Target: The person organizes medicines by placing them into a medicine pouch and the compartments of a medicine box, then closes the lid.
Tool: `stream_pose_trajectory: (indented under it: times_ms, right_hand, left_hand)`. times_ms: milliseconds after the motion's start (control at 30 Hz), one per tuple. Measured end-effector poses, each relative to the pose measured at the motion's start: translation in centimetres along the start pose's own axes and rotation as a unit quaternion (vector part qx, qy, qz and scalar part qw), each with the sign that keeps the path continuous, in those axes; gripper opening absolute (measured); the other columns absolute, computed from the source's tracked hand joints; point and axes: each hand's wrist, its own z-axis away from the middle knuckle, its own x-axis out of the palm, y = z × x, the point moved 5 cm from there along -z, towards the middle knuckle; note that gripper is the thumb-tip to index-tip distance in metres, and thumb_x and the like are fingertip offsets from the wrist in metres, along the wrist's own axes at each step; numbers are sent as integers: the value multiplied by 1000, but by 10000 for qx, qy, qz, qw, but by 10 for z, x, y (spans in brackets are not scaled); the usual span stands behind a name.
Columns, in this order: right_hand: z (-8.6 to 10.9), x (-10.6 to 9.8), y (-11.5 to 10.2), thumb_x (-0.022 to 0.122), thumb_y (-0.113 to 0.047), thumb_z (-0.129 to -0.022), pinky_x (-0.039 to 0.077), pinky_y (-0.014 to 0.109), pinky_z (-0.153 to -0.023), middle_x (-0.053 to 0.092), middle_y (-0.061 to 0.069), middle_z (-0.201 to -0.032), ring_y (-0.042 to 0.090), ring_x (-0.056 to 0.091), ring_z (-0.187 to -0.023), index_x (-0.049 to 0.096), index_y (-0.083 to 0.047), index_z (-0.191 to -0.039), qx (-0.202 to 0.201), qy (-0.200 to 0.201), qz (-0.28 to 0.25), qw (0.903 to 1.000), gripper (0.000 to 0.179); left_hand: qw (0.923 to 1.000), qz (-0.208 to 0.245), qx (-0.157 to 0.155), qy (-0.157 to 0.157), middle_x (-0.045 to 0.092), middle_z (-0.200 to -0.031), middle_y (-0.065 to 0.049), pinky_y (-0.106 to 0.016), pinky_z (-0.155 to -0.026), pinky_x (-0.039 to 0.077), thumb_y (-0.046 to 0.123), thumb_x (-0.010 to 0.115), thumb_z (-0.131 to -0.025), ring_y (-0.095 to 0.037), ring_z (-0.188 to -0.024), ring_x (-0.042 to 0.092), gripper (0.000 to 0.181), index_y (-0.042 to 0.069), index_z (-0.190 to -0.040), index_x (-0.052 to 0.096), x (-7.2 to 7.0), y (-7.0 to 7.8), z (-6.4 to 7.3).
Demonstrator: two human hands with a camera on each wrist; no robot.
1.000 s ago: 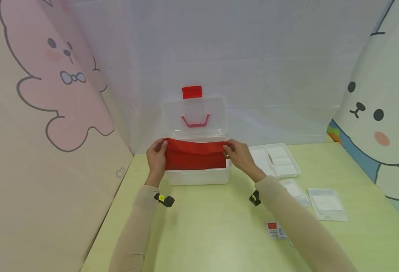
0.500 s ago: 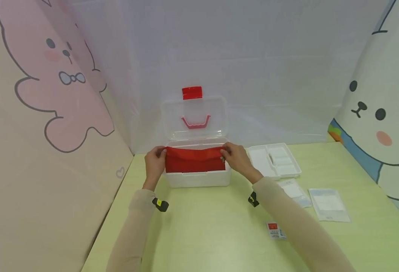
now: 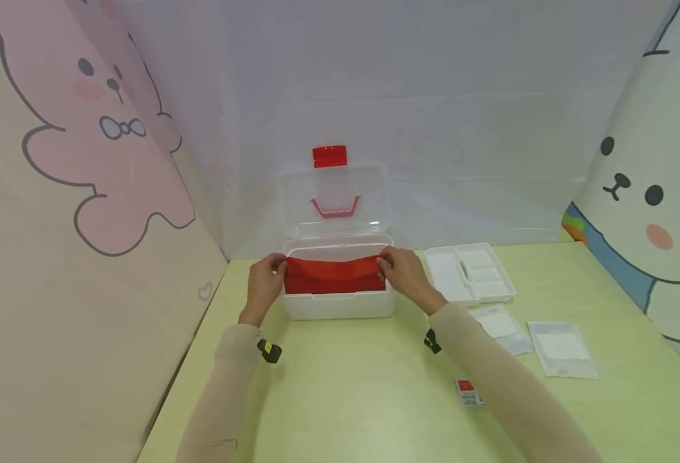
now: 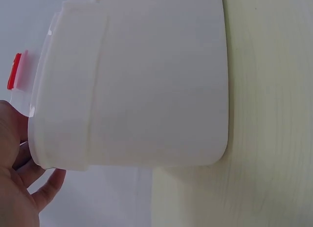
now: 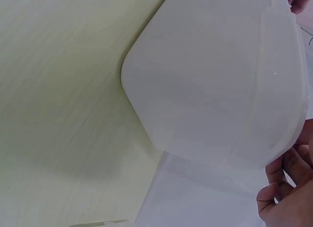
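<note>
Spanning left fingers (image 3: 275,260) to right fingers (image 3: 390,255): red fabric (image 3: 335,276), ends pinched.

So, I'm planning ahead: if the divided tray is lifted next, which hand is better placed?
Probably the right hand: it's nearer the tray; the left hand is at the opposite end of the box. Both pinch the red fabric.

The white box (image 3: 341,307) hides the lower edge of the red fabric (image 3: 335,276).
</note>
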Motion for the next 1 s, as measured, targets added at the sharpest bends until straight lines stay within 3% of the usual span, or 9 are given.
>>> stream_pose_trajectory:
  times_ms: [233,433,600,700,1000]
  right_hand:
    - [-4,3,1,58,-17,-97,49,36,-72,72,8,-85,24,63,-78,66,-3,-107,189,-37,370,9991,19]
    - [-5,5,2,58,-18,-97,45,33,-70,70,5,-78,25,59,-85,64,-4,-110,388,-143,383,9984,20]
    - [-6,5,3,60,-17,-94,51,42,-87,68,17,-108,31,56,-100,59,-1,-126,474,-39,460,9978,36]
    - [-5,4,3,60,-18,-94,48,48,-101,60,20,-129,35,54,-113,53,0,-135,505,-27,420,9978,45]
    - [-3,1,3,58,-21,-96,41,51,-110,52,19,-140,37,49,-128,49,-3,-137,392,-123,285,9988,46]
  left_hand:
    - [9986,-494,-92,-141,73,-102,-14,-41,-75,54,15,56,-96,-29,-90,66,24,4,-113,68,4,2,0]
    - [9974,-694,-122,-171,72,-109,-14,-45,-83,55,15,55,-97,-31,-97,67,28,5,-120,67,8,2,-1]
    - [9977,-637,-115,-216,70,-118,-15,-50,-90,53,15,55,-96,-35,-109,66,35,5,-129,63,10,4,0]
    - [9981,-581,-116,-172,70,-119,-16,-50,-89,53,15,54,-96,-37,-109,65,35,5,-129,63,10,4,0]
    - [9990,-427,-40,-126,69,-121,-17,-51,-95,51,18,54,-97,-38,-113,64,34,5,-127,63,8,5,1]
